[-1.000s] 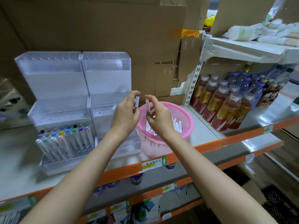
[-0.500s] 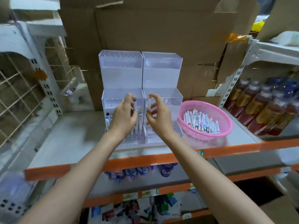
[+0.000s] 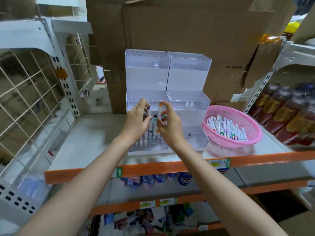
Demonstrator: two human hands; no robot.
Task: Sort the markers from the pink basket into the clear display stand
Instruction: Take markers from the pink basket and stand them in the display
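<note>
Your left hand (image 3: 136, 122) pinches a blue-capped marker (image 3: 149, 114) upright, and your right hand (image 3: 170, 125) pinches an orange-capped marker (image 3: 159, 113). Both are over the front left tier of the clear display stand (image 3: 187, 79), where other markers (image 3: 154, 126) stand. The stand sits on a pale shelf (image 3: 95, 133) with an orange front edge (image 3: 81, 172), backed by cardboard boxes (image 3: 187, 28). The shelf surface stretches left to a wire grid panel (image 3: 25, 92). Just right of the stand, the pink basket (image 3: 252, 140) holds loose markers (image 3: 225, 126), with drink bottles (image 3: 289, 120) crowding beyond.
</note>
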